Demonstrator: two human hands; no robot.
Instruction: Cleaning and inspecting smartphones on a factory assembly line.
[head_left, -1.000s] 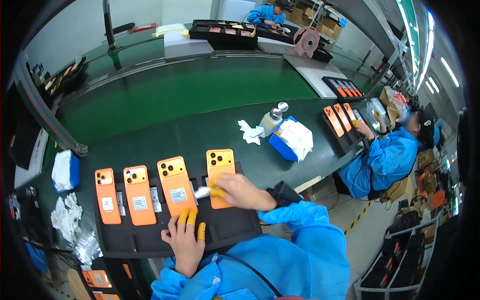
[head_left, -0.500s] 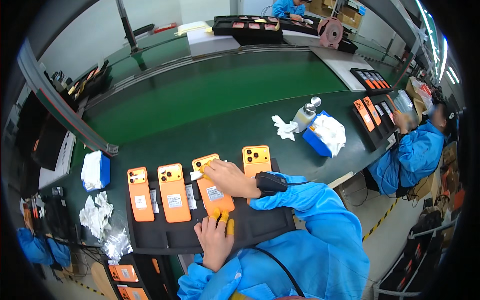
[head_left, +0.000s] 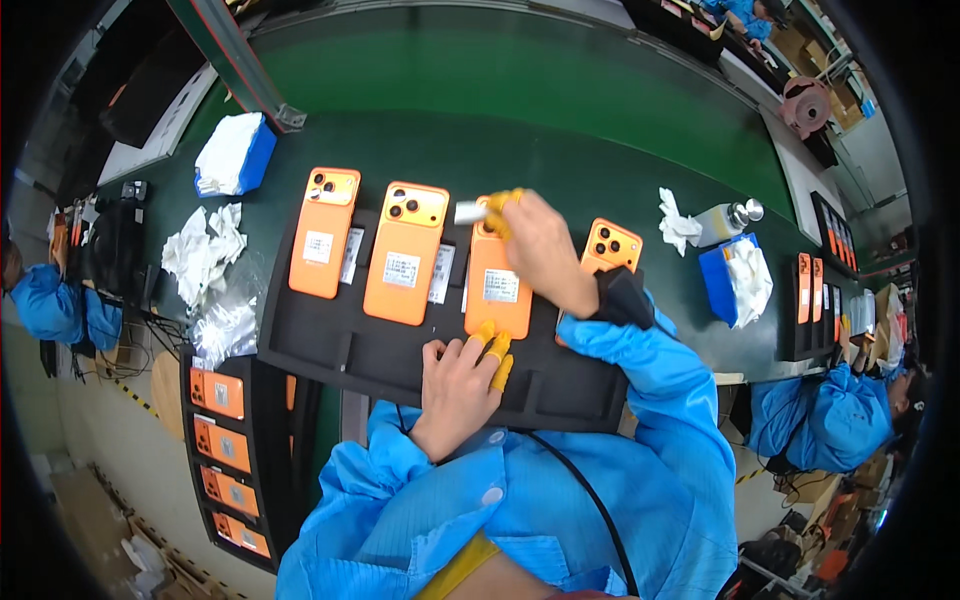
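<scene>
A black compartment tray holds a row of orange phones, back side up, each with camera lenses at the top. My right hand, in yellow finger cots, pinches a folded white wipe at the camera end of the third phone, partly covering it. My left hand has its fingers stretched out, the yellow-capped tips against that phone's lower edge. To the left lie the first phone and the second phone. The fourth phone is partly behind my right wrist and sleeve.
Blue boxes of white wipes stand left and right, near a pump bottle. Crumpled wipes and clear plastic lie left. Another phone tray sits lower left. A co-worker sits at right.
The view has tilted downward and turned, so more of the lower-left tray shows. My right hand stays at the third phone's camera end with the wipe; my left stays at its lower edge.
</scene>
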